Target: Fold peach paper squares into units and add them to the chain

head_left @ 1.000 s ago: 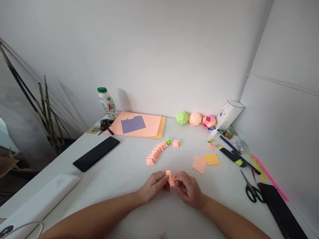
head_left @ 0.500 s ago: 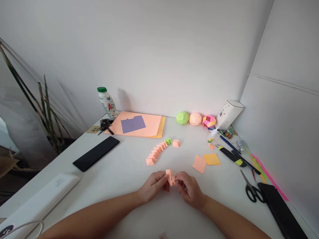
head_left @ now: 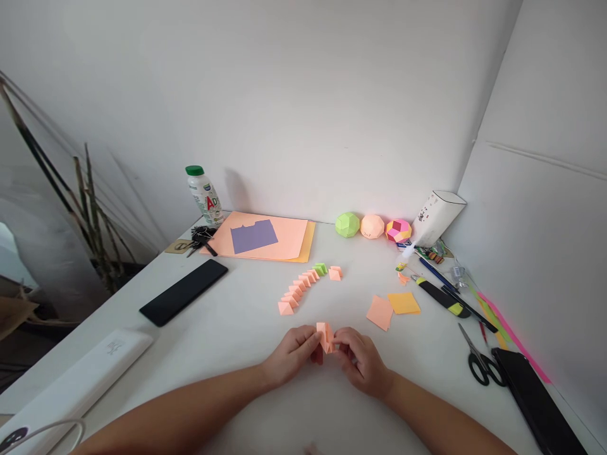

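Note:
Both of my hands pinch a small folded peach paper piece (head_left: 325, 337) just above the white table (head_left: 237, 328). My left hand (head_left: 291, 355) grips its left side with curled fingers. My right hand (head_left: 360, 360) grips its right side the same way. Beyond them a curved row of several folded peach pieces (head_left: 298, 291) lies on the table, ending in a green one (head_left: 320, 269). Loose peach squares (head_left: 379, 312) and an orange sticky-note pad (head_left: 403, 303) lie to the right.
A black phone (head_left: 184, 292) and a white keyboard (head_left: 76, 385) lie at the left. Peach sheets with a purple piece (head_left: 260, 239), a bottle (head_left: 203, 196) and keys (head_left: 199, 237) sit at the back. Three paper balls (head_left: 372, 226), a white box (head_left: 435, 218), pens (head_left: 446, 297), scissors (head_left: 478, 360) and a black case (head_left: 535, 404) fill the right side.
My fingers have shifted slightly on the folded peach piece; the hands stay in the same place. Nothing else has moved.

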{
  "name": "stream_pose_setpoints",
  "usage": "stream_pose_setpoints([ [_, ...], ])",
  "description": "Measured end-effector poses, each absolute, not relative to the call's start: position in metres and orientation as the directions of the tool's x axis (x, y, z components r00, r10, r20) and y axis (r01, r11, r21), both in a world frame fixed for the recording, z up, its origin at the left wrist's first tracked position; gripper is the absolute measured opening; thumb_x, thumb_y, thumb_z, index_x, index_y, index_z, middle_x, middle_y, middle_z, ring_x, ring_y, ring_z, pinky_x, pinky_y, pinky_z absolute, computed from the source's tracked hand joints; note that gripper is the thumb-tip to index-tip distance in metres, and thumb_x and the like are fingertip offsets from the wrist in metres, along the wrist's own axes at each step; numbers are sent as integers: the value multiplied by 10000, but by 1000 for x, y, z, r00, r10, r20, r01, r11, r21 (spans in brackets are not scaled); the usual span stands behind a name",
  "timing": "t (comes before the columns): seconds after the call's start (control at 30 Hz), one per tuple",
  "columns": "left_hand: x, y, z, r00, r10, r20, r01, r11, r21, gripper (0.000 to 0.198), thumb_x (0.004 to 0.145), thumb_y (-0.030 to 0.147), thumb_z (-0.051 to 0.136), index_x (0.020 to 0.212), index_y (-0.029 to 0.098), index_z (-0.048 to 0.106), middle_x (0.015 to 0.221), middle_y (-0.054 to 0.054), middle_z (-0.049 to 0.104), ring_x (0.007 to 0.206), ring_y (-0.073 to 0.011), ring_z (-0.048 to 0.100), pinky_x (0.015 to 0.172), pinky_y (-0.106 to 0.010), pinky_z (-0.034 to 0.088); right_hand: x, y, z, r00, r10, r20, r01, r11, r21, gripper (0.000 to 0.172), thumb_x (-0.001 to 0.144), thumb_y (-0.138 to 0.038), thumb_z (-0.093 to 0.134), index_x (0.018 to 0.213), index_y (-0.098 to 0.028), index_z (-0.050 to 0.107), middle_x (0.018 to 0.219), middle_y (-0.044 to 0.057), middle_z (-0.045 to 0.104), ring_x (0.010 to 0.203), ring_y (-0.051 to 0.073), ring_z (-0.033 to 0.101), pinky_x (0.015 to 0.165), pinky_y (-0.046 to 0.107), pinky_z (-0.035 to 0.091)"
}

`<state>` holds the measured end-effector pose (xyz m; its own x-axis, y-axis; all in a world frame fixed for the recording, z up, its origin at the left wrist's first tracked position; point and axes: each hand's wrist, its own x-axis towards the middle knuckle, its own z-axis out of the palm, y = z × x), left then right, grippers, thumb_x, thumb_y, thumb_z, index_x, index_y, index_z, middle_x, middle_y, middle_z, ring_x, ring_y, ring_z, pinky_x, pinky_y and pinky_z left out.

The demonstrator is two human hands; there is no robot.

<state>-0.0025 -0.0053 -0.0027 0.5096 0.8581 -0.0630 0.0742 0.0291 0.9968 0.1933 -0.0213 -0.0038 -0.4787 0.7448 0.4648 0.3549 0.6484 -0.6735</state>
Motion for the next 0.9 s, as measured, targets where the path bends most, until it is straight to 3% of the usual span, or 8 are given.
stream_pose_setpoints([
  [0.43,1,-6,7,552,828,95,189,-235,953,466,880,490,406,662,159,651,592,-20,577,627,-144,522,581,-235,424,191,-16,0,-414,803,429,222,546,-808,89,850,-178,499,838,-197,585,715,34,619,632,142,554,533,247,450],
  [0.9,1,-5,1,576,817,-7,89,-55,994,433,882,442,439,653,133,639,616,-33,591,603,-132,545,606,-240,449,189,-18,-1,-538,702,468,242,660,-712,141,863,-137,453,828,-186,581,719,47,621,600,132,529,546,241,442],
])
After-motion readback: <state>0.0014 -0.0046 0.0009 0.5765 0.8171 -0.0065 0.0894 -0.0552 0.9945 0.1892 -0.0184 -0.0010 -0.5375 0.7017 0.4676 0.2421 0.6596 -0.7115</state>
